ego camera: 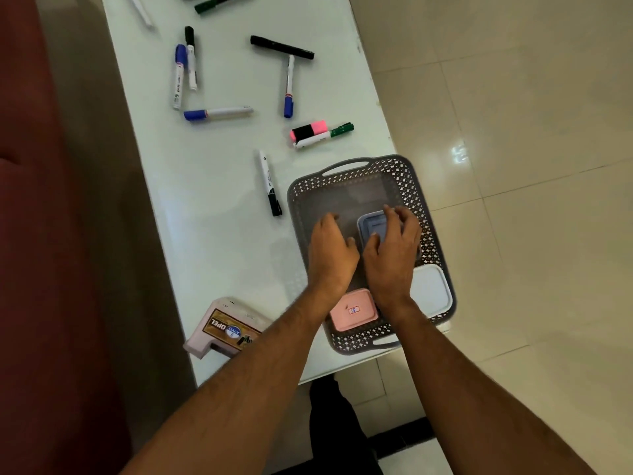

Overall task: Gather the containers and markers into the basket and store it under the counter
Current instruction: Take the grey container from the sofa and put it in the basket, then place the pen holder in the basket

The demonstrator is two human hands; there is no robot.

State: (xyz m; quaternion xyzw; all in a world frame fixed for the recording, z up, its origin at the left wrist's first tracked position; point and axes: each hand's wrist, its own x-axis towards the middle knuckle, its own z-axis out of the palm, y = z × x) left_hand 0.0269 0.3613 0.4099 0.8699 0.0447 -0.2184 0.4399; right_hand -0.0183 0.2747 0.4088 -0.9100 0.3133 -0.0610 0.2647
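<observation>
Both hands inside the grey basket [346, 173] at the near right corner of the white counter [212, 200].

The basket is the landmark: three lidded containers lie in it, a white one [430, 289] at its near right, a pink one [354, 309] at its near left, and a grey-blue one [371, 224] in its middle. The right hand [392, 255] curls its fingers round the grey-blue container; the left hand [330, 250] lies just beside it with fingers relaxed, grasping nothing. Left of the basket sits a pink labelled box [226, 327]. A black-capped marker [269, 182] lies just off its far left corner; a pink highlighter [308, 130] and green-capped marker [325, 136] lie beyond its far handle, with other markers scattered farther off.
</observation>
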